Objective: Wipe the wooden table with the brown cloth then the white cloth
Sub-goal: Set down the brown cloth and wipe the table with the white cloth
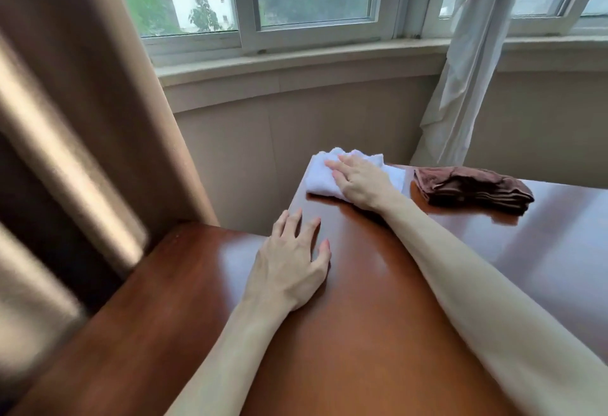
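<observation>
- White cloth [324,178] lies crumpled at the far left corner of the wooden surface [378,333], below the window sill.
- Right hand [357,182] presses flat on the white cloth, fingers straight and pointing left, arm stretched across the wood.
- Left hand [292,262] rests on the bare wood near its left edge, fingers spread and relaxed, holding nothing.
- Brown cloth [473,188] sits bunched on the far edge, just right of the white cloth and apart from both hands.
- Beige curtain [82,103] hangs at left; a tied white curtain [467,86] hangs behind the brown cloth.
</observation>
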`<state>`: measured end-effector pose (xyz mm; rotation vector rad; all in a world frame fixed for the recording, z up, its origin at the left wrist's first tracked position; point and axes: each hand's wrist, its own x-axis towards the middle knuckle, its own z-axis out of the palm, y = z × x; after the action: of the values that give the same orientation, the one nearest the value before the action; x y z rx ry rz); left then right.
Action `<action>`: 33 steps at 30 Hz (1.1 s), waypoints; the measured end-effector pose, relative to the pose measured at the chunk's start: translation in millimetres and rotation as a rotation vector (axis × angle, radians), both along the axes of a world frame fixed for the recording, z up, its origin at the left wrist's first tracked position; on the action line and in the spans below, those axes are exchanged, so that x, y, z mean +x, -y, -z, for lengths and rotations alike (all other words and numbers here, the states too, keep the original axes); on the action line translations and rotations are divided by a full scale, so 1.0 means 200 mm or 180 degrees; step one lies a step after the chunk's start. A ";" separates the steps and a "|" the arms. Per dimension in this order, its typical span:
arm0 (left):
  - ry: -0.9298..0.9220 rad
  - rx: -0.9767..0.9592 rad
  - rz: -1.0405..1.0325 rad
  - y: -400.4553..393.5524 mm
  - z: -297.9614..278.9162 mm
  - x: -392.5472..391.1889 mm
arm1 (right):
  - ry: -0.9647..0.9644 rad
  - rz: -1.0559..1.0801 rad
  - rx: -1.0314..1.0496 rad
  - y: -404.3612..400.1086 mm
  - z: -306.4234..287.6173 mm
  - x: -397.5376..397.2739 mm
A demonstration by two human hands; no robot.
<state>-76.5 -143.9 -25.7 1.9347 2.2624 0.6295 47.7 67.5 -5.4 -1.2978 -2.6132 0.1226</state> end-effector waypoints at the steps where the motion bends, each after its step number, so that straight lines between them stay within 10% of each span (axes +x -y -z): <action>1: 0.0005 -0.0002 -0.0016 0.00 0.00 0.00 | 0.0075 0.0031 0.0019 0.03 0.01 -0.02; 8: 0.0103 0.0117 -0.0062 0.03 -0.01 0.01 | 0.1046 -0.0001 0.0523 0.36 -0.05 0.00; 14: 0.0120 0.0095 -0.0117 0.02 0.00 0.00 | 0.0165 -0.0803 -0.0284 0.30 0.01 0.07; 22: 0.0103 -0.0027 -0.0121 0.01 -0.01 0.00 | 0.0118 0.0652 -0.0622 -0.10 -0.03 -0.21; 33: 0.0291 -0.0068 -0.0347 0.03 -0.05 0.02 | 0.0042 0.0042 -0.0484 0.41 0.02 -0.07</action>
<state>-72.3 -149.1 -15.6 1.7450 2.3207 0.6878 33.3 -15.1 -9.9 -1.3682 -2.6504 0.3173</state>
